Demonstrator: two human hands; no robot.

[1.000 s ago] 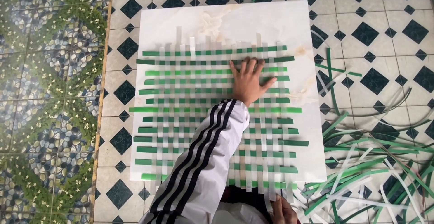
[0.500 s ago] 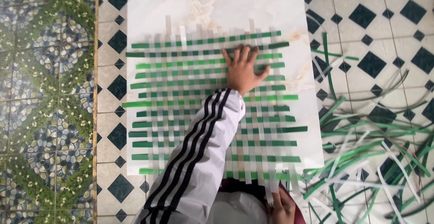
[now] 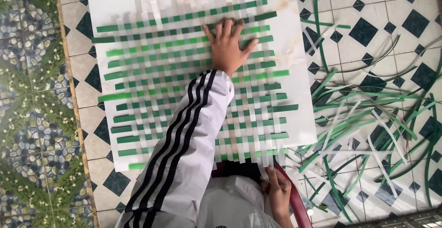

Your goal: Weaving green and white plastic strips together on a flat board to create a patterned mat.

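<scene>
A mat woven from green and white strips [image 3: 175, 94] lies on a white board [image 3: 294, 71] on the tiled floor. My left hand [image 3: 229, 48] presses flat on the mat's upper right part, fingers spread, its white sleeve with black stripes crossing the weave. At the board's near edge my right hand [image 3: 277, 193] pinches the end of a white strip [image 3: 263, 169] that hangs off the mat. Part of the weave is hidden under my left arm.
A loose pile of green and white strips [image 3: 368, 126] lies on the black-and-white tiles to the right of the board. A pebble-patterned green floor band [image 3: 27, 117] runs along the left. A dark red seat edge [image 3: 297, 200] shows by my right hand.
The view has moved closer and lower, so my right hand now shows fully at the board's near edge. My left hand has stayed pressed on the same part of the mat.
</scene>
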